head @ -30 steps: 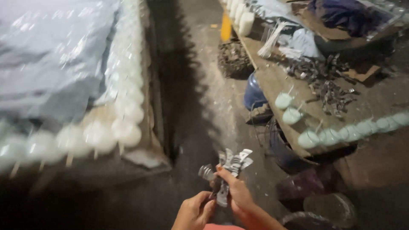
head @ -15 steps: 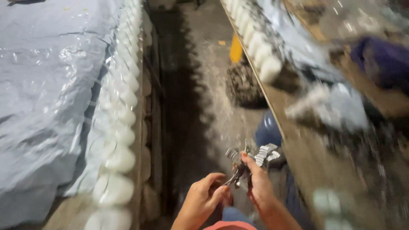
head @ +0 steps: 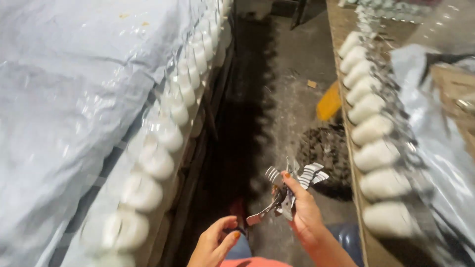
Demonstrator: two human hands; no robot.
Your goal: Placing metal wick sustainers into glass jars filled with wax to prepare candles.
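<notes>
Two hands above the concrete floor (head: 287, 109): right hand (head: 303, 217) gripping a bunch of metal clips (head: 292, 185), left hand (head: 215, 243) loose, holding nothing.

place: small workshop, production type
left bench (head: 198, 143): long wooden bench, edge lined with a row of white bulb-like pieces (head: 158, 160), clear plastic sheet (head: 64, 99) spread over the top
right bench (head: 354, 163): second wooden bench, same white pieces (head: 373, 128) in a row, grey plastic sheet (head: 435, 148) on it
aisle: narrow bare concrete floor (head: 292, 99) between benches, dusty, scraps lying about
floor clutter: dark heap of debris (head: 326, 148), yellow object (head: 329, 103) beside right bench
hand work: bunch of small metal pieces (head: 292, 185) held in right hand (head: 307, 217)
</notes>
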